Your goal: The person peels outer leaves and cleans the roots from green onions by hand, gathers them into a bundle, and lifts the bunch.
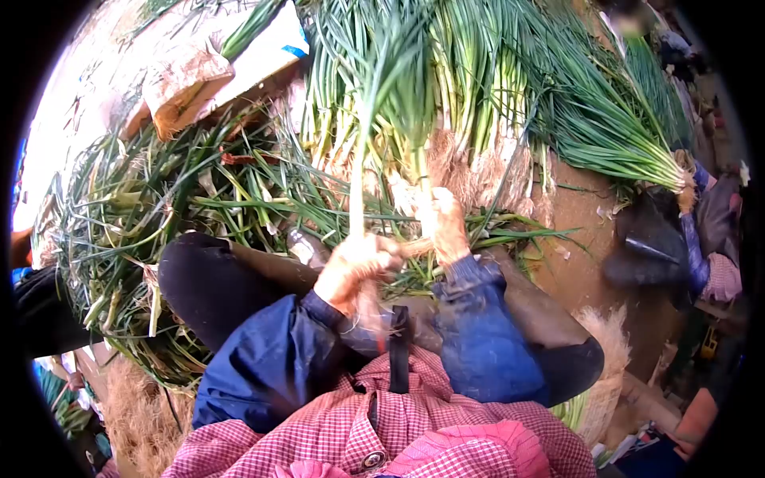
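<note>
My left hand (356, 271) is closed round the white lower stem of a green onion (358, 179), whose leaves point away from me and whose roots hang below the fist. To its right, my right hand (446, 225) is closed on the pale stem end of another green onion bunch (414, 119). Brownish roots (418, 247) stretch between the two hands. Both hands are slightly blurred. Beyond them, more green onions (486, 95) lie side by side with their roots toward me.
Loose leaves and trimmings (127, 207) are heaped at the left. A wooden block (182, 84) lies at the upper left. At the right a co-worker's sleeve (695, 239) shows beside a large onion bunch (613, 143). Fibrous roots (139, 414) fill the lower left.
</note>
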